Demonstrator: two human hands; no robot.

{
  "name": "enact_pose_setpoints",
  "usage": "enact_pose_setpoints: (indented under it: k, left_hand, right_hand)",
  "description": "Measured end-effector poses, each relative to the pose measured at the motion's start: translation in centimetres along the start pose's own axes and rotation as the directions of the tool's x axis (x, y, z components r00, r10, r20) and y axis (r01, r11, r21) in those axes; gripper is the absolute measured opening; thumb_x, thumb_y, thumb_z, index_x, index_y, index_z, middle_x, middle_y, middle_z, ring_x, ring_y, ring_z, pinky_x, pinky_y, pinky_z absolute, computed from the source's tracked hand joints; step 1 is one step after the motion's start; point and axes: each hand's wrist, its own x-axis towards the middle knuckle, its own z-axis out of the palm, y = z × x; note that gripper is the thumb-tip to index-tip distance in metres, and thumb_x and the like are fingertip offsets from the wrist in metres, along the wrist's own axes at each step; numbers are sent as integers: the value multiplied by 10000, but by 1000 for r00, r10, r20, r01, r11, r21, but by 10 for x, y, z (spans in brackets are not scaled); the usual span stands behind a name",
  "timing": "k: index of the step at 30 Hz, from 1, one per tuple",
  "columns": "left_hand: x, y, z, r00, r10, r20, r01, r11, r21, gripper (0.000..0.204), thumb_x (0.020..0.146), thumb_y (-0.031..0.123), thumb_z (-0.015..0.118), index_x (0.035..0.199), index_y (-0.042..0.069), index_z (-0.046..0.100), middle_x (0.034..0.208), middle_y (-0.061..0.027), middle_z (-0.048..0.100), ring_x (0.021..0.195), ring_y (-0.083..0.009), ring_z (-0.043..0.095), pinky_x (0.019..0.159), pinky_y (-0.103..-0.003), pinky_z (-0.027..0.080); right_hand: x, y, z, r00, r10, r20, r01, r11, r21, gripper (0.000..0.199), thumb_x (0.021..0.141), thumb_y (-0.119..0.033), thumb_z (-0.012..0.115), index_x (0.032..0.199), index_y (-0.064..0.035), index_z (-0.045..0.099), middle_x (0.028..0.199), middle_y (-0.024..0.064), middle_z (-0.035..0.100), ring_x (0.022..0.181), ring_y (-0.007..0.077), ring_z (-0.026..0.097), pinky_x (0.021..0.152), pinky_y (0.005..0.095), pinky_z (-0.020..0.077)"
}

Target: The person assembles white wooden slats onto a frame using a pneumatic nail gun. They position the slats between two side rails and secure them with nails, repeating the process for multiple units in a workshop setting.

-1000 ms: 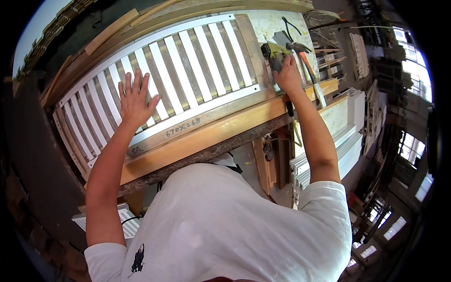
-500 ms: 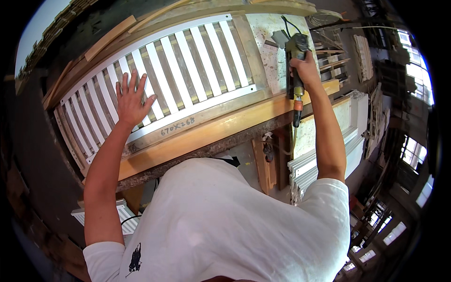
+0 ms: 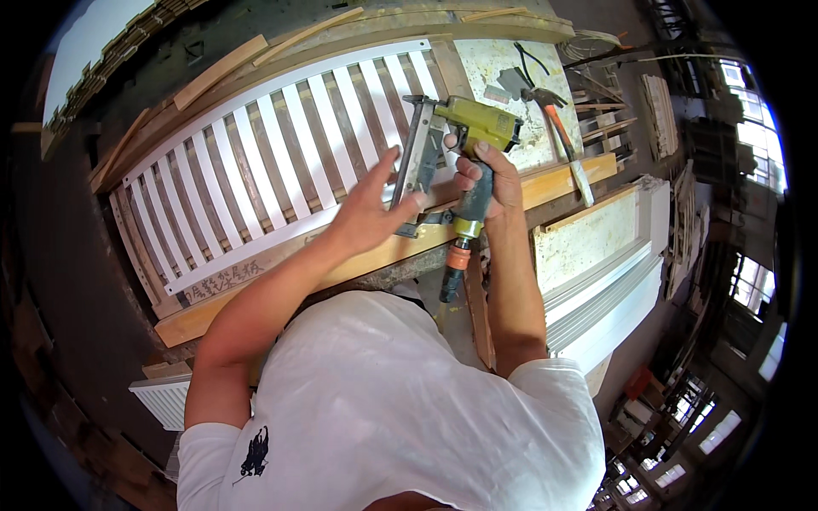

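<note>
Running slantwise in front of the person, the brown wooden frame (image 3: 452, 68) borders the white slatted panel (image 3: 310, 146) at its ends and long sides. The slats left of the hands show whole from rail to rail, with narrow gaps between them. Along the near side runs a yellowish plank (image 3: 545, 189), its outer edge facing the white shirt. Beyond its right stretch stands a stack of white panels (image 3: 609, 289), their long edges bunched like pages. A speckled pale board (image 3: 486, 60) adjoins the frame's right end, and its bare surface offers room between that end and the hammer.

The green nail gun (image 3: 484, 123) is held above the panel's right end, blocking the near corner from view; contact with the slats cannot be told. The hammer (image 3: 562, 128), orange on its handle, lies across the board and plank, well right of the gun.

The right hand (image 3: 501, 180) wraps its fingers around the gun's dark grip. The left hand (image 3: 371, 209) is spread, index finger and thumb wide apart beside the slim magazine; whether the thumb touches it cannot be told. Smallest, an orange coupling (image 3: 460, 255) hangs below the grip, over the plank's near edge.
</note>
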Motion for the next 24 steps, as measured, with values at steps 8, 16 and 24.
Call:
enact_pose_setpoints:
  k: [8, 16, 24]
  left_hand:
    - [-9, 39, 6, 995, 79, -56, -42, 876, 480, 912, 781, 126, 661, 1429, -93, 59, 1441, -332, 221, 1212, -486, 441, 962, -448, 456]
    - [-35, 30, 14, 986, 156, -61, -104, 855, 509, 936, 776, 130, 692, 1433, -93, 62, 1473, -344, 156, 1276, -497, 368, 1011, -450, 414]
    - [52, -19, 28, 973, 30, -228, -39, 999, -38, 773, 809, 135, 722, 1432, 23, 280, 1189, -125, 562, 1046, -174, 569, 903, -288, 450]
  right_hand:
    - [35, 46, -29, 973, -43, 229, -50, 921, 387, 451, 851, -67, 554, 1268, 45, 423, 1102, 197, 598, 569, 103, 508, 494, 249, 466]
    - [47, 49, -49, 975, -48, 215, -64, 871, 486, 448, 843, -58, 535, 1260, 63, 425, 1090, 194, 603, 554, 95, 478, 481, 248, 450]
    - [36, -7, 5, 991, -73, -114, 42, 967, -252, 255, 845, -105, 567, 1042, 51, 612, 627, 66, 589, 475, 133, 517, 462, 265, 457]
